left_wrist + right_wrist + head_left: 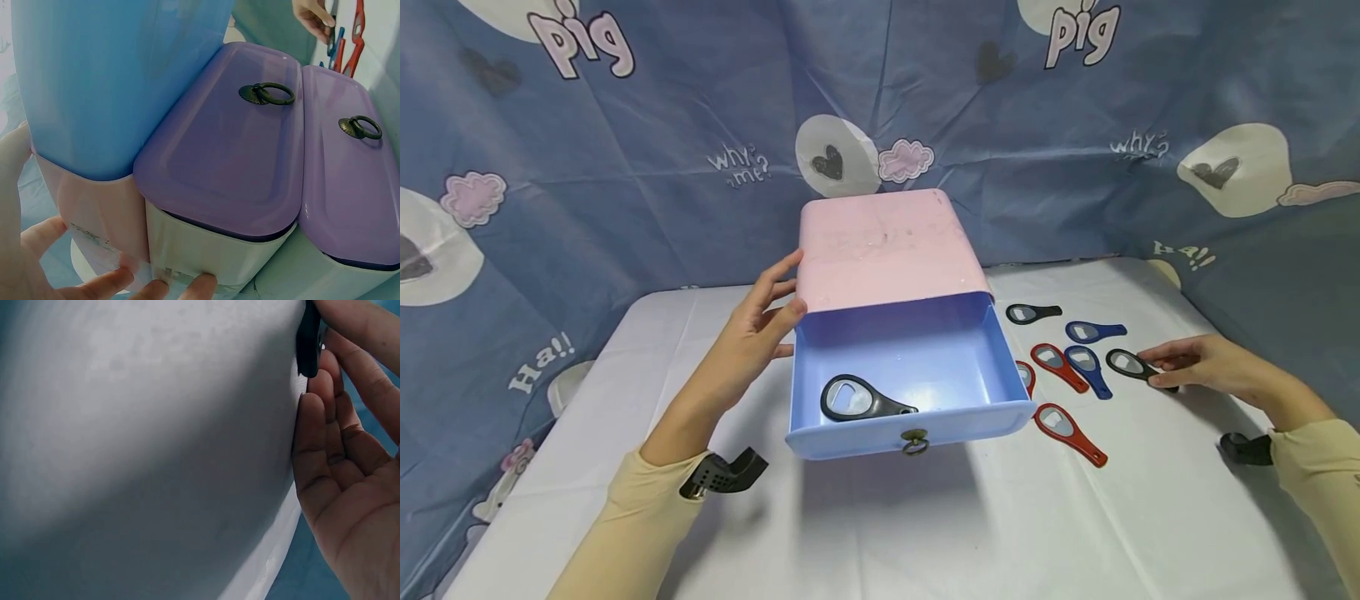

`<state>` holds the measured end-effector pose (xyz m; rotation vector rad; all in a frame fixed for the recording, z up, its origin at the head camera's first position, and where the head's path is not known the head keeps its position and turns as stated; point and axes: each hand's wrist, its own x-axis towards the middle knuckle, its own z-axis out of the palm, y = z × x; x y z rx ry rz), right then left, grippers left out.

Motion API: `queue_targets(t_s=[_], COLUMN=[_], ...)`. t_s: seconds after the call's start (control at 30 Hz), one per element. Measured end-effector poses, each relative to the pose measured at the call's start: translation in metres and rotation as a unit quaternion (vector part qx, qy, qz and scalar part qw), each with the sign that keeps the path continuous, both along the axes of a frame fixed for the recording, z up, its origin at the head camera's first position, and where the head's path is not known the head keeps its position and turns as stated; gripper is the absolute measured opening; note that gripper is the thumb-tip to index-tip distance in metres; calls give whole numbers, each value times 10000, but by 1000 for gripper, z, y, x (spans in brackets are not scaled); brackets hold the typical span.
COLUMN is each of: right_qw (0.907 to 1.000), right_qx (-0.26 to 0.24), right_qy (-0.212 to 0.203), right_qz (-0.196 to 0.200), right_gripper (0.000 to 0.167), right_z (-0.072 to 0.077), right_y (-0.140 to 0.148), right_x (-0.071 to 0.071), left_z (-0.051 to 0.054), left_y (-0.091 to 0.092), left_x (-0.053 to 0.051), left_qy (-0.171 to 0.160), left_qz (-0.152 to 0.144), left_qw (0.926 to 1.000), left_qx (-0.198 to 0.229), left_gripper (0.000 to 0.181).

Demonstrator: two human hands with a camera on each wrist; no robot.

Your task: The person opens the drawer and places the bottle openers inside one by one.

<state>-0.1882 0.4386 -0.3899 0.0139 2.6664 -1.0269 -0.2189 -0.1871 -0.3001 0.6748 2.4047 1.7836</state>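
The left hand (747, 337), fingers spread, rests against the left side of the pink-topped box (883, 246), whose blue drawer (891, 354) is pulled out with one black bottle opener (876, 405) inside. To its right, red openers (1080, 442) and blue openers (1107, 332) lie on the white tablecloth (887, 533), where the right hand (1221, 367) pinches the handle of another black opener (1138, 367).

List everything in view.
Plastic drawer: 1, light blue, top, open
Plastic drawers: 2, purple, below, closed
Plastic housing: 1, pink, on top
Plastic housings: 2, greenish, below
Metal ring pulls: 3, bronze, drawer fronts
Paddle-shaped bottle openers: 3, black, one in drawer, two right
Openers: 3, red, right, one part-hidden
Openers: 2, blue, right
Tabletop: 1, white, underneath
Printed cloth: 1, blue, behind
Sleeves: 2, cream, arms
Wrist devices: 2, black, wrists
Left grip: 1, touching pink housing
Right grip: 1, pinching black opener
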Motion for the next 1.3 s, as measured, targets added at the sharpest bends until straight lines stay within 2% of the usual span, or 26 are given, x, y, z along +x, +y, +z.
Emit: queue_targets(t_s=[0.3, 0.53, 0.87, 1.07, 1.3], right_qw=[9999, 9998, 9987, 9976, 9959], right_qx=[43, 132, 449, 566, 707], right_qy=[-158, -98, -102, -24, -156], right_qz=[-11, 140, 220, 388, 533], right_gripper=[59, 56, 65, 60, 55], right_z=[5, 10, 12, 12, 18], right_y=[-8, -17, -14, -16, -16], right_x=[-5, -8, -5, -6, -6], left_z=[-1, 1, -2, -2, -1], left_y=[-1, -4, 0, -1, -1], left_x=[-1, 1, -2, -2, -2], left_qy=[4, -16, -16, -44, -76], left_qz=[17, 33, 53, 50, 51], left_qw=[10000, 10000, 10000, 10000, 9999], left_qx=[-91, -57, -58, -66, -60], left_gripper=[63, 64, 64, 64, 63])
